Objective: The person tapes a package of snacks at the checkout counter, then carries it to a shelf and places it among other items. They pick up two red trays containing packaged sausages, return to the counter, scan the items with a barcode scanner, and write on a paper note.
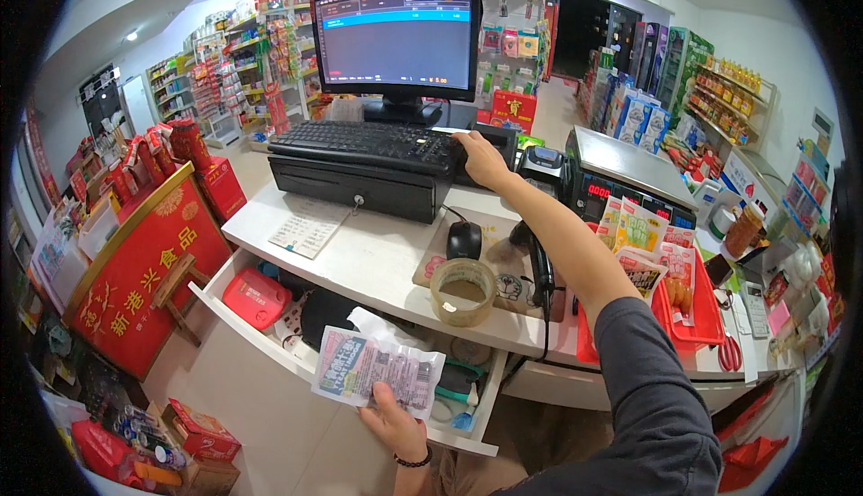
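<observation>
My left hand (400,428) grips a sealed plastic packet (378,370) with a printed front, thumb on top, above an open white drawer (243,330). At the right end of a black keyboard (360,143), my right hand (483,160) reaches over the counter with its fingertips at the number keys. The keyboard rests on a black cash drawer box (351,188). Behind it stands a lit monitor (395,42). A black mouse (464,239) and a roll of clear tape (463,314) lie nearer to me, left of my right forearm.
A red case (256,298) and other small items lie in the drawer. Right of my arm are a weighing scale (629,168) and a red basket (697,325) of snack packets. A handheld scanner (541,267) stands beside my forearm. A red signboard (148,271) leans at the left.
</observation>
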A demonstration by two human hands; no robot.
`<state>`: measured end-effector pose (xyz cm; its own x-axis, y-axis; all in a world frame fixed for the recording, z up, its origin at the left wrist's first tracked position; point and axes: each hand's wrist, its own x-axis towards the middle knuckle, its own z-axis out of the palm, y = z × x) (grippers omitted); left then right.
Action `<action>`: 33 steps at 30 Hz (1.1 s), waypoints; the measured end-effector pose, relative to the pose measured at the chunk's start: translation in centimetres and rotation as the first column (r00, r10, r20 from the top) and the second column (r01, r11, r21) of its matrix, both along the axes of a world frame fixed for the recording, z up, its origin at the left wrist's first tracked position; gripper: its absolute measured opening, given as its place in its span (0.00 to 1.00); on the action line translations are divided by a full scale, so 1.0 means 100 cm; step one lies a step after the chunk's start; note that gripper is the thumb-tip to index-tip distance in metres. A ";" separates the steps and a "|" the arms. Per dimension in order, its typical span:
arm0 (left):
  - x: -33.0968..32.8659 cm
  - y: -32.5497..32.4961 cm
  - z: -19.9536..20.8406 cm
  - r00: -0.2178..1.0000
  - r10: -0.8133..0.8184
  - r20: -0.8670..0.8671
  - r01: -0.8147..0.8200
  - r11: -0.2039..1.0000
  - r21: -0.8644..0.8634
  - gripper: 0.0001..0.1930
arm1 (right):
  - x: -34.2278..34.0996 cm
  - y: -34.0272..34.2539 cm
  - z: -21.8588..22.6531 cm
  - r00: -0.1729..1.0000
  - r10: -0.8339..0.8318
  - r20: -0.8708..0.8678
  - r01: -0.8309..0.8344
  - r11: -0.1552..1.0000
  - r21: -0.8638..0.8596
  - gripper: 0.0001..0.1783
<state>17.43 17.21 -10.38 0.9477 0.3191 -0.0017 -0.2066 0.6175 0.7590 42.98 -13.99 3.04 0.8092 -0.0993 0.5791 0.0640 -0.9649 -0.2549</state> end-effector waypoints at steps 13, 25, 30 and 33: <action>0.002 -0.002 0.010 0.998 -0.016 0.063 0.016 1.000 -0.006 0.21 | -0.028 -0.007 0.009 0.998 -0.050 0.036 0.051 0.999 -0.009 0.27; 0.003 -0.001 0.013 0.974 -0.181 0.133 0.186 0.982 -0.028 0.20 | -0.166 -0.016 -0.033 0.731 -0.194 -0.654 0.588 0.665 0.460 0.39; 0.004 -0.006 0.004 0.993 -0.103 0.062 0.104 0.994 -0.022 0.17 | -0.170 -0.002 -0.043 0.856 0.159 -0.492 0.483 0.093 0.870 0.08; 0.003 0.004 0.005 0.976 -0.153 0.153 0.146 0.988 0.054 0.16 | -0.187 0.013 -0.025 0.896 0.233 -0.378 0.392 -0.014 0.920 0.06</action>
